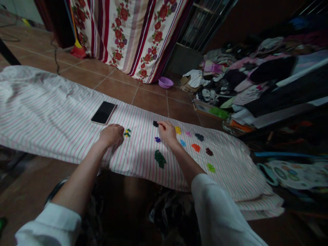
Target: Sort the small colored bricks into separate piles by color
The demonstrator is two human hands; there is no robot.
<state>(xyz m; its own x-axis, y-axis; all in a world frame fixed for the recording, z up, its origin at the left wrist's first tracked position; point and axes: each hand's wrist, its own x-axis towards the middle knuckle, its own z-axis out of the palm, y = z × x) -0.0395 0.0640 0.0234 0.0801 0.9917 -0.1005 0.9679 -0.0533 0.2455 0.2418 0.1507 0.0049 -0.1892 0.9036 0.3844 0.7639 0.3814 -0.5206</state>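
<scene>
My left hand (112,135) rests on the striped cloth (69,119), fingers curled, beside a small cluster of green and yellow pieces (127,133); what it holds, if anything, is hidden. My right hand (167,131) has its fingertips pinched at the edge of a black pile (155,124); whatever is between them is too small to make out. Around that hand lie piles of small pieces: purple (158,139), dark green (160,159), yellow (178,130), light blue (182,143), orange (196,147), pink, dark grey, dark brown and lime green (211,167).
A phone (103,112) lies on the cloth beyond my left hand. Past the far edge are a floral curtain (133,37), a purple basin (165,82) and a red broom (79,51) on the tiled floor. Clothes (238,75) are heaped at the right, near a painted tray (297,174).
</scene>
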